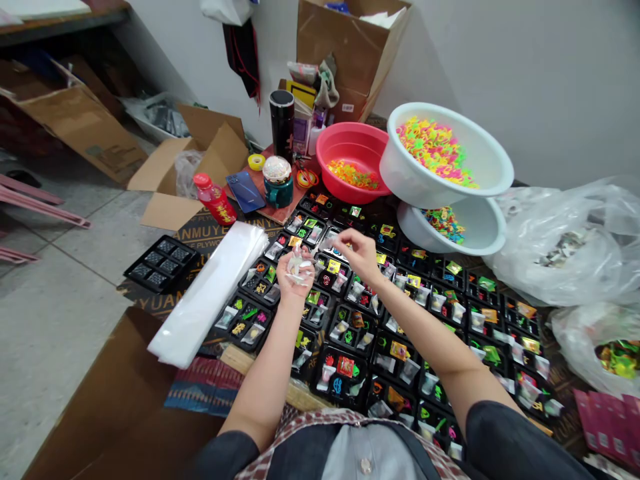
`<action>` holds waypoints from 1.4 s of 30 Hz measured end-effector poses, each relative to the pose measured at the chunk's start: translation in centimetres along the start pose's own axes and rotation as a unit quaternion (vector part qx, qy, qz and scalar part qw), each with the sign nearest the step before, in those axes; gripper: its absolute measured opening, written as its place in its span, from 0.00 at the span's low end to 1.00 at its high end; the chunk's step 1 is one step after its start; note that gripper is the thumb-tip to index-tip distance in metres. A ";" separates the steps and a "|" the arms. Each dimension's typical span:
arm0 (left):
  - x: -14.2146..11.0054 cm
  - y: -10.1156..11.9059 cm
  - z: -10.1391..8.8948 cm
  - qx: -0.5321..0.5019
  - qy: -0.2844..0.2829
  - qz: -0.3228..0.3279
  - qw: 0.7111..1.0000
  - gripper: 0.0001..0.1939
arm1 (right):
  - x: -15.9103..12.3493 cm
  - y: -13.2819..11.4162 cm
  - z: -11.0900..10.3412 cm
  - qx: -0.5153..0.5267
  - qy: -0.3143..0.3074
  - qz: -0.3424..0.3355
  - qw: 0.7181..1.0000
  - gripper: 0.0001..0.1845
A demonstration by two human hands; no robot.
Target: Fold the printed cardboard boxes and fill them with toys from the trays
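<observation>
My left hand (pixel 295 283) is cupped palm up around several small clear plastic packets (pixel 301 265) with whitish contents. To its right, my right hand (pixel 359 255) pinches what looks like one more small clear packet (pixel 328 243) between thumb and fingers, above the trays. Rows of black plastic trays (pixel 345 365) lie below both hands. Their compartments hold small colourful plastic pieces, clear packets and shiny wrapped items such as a red packet (pixel 346 366).
A white basin (pixel 500 167) of colourful plastic pieces sits on another basin (pixel 493 233), beside a red basin (pixel 330 143). Plastic bags (pixel 590 280) lie right. Left are clear plastic sleeves (pixel 210 293), stacked black trays (pixel 160 263), a red bottle (pixel 214 199), a phone (pixel 245 191) and an open carton (pixel 170 210).
</observation>
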State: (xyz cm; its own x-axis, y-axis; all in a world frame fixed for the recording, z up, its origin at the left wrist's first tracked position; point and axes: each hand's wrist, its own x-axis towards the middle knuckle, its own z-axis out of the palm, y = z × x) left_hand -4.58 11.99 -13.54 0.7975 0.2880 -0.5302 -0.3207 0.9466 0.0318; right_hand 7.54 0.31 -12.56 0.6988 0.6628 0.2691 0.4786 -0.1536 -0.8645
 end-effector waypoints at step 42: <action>0.2 -1.6 -0.3 0.041 0.020 -0.065 0.997 0.07 | 12.8 8.1 2.3 -0.051 0.097 0.145 0.983 0.04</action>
State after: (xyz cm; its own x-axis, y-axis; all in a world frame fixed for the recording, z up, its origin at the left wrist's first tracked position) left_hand -4.06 10.52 -13.95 0.8084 0.1570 -0.5673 -0.1712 0.9848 0.0286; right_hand 19.10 9.25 -17.08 0.8975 0.4292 0.1010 0.2872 -0.3952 -0.8726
